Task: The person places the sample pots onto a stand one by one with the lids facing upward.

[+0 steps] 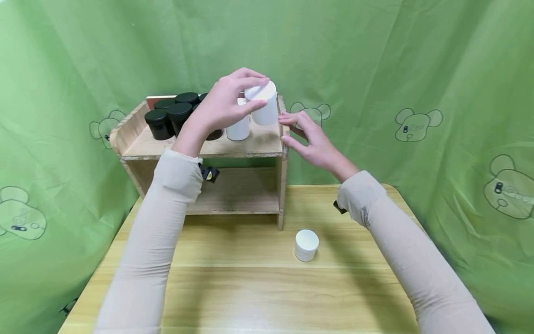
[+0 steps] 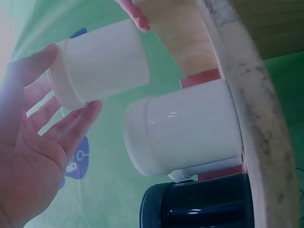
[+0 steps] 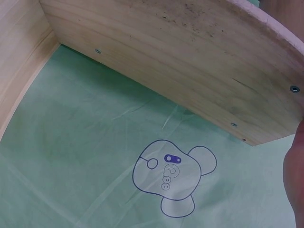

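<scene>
My left hand [image 1: 227,99] grips a white lidded jar [image 1: 267,109] near its lid and holds it tilted over the right end of the wooden shelf's top board [image 1: 263,141]. The left wrist view shows the thumb and fingers around the lid of this jar [image 2: 104,64], its base raised off the board. Another white jar [image 2: 190,128] stands beside it on the board. My right hand [image 1: 313,141] is at the shelf's right side panel [image 3: 180,57], thumb and fingers apart, fingertips right at the panel's edge. Only a sliver of that hand shows in the right wrist view.
Several black jars [image 1: 158,124] crowd the left part of the top board, partly behind my left arm. A small white jar [image 1: 306,246] stands on the wooden table [image 1: 258,297], in front of the shelf. Below is a lower shelf board [image 1: 238,188]. Green curtain [image 1: 354,55] surrounds the table.
</scene>
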`<state>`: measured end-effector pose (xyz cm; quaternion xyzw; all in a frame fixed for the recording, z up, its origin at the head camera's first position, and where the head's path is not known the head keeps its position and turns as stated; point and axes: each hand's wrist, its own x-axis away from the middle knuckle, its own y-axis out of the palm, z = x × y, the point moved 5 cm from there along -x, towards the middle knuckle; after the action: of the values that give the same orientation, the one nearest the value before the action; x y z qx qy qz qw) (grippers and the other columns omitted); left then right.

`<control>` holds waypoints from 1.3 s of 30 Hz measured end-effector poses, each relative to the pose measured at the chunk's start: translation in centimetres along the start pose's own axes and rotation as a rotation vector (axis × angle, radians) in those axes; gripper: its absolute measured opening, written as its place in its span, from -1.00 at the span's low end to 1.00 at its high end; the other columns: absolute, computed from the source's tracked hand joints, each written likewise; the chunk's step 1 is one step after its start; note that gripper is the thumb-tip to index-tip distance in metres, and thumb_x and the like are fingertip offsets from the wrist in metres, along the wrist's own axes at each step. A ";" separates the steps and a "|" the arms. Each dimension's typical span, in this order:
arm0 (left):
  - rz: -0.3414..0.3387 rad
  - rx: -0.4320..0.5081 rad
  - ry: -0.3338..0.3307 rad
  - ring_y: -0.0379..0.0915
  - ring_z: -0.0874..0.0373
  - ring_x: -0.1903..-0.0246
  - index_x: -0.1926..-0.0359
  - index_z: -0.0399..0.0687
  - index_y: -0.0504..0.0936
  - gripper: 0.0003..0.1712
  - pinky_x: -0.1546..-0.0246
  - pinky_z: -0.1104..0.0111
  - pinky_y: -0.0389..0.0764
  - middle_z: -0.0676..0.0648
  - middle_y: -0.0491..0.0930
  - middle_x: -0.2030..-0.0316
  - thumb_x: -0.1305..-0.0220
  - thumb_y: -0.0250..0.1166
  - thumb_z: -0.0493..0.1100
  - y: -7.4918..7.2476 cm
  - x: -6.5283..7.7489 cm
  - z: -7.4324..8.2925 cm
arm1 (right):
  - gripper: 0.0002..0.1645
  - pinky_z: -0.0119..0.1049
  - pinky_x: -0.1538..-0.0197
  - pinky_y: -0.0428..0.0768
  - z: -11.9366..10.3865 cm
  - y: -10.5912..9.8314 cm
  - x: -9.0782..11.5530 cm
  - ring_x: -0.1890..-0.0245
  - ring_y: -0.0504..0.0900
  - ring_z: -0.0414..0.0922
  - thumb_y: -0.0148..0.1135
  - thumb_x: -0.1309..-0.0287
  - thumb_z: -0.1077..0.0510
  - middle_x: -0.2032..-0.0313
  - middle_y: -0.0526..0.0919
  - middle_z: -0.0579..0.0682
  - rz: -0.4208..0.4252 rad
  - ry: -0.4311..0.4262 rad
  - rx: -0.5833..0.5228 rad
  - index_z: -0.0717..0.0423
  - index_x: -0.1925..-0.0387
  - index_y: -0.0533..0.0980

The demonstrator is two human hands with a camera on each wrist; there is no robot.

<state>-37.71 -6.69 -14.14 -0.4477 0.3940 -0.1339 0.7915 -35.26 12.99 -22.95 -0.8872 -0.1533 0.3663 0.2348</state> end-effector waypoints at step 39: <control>-0.112 -0.101 -0.240 0.30 0.00 -0.44 -0.54 0.03 0.36 -0.32 -0.50 0.13 0.30 -0.05 0.35 -0.48 -0.52 0.21 0.10 3.4 -4.7 -4.8 | -0.50 -0.21 -0.57 0.27 2.9 0.3 -0.2 -0.51 0.29 0.12 0.23 -0.36 0.38 -0.34 0.35 0.29 0.026 0.000 -0.005 0.41 -0.28 0.41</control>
<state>-44.85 -5.02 -15.89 -0.5209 0.2771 -0.1032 0.8007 -37.44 13.56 -24.82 -0.8898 -0.1426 0.3687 0.2279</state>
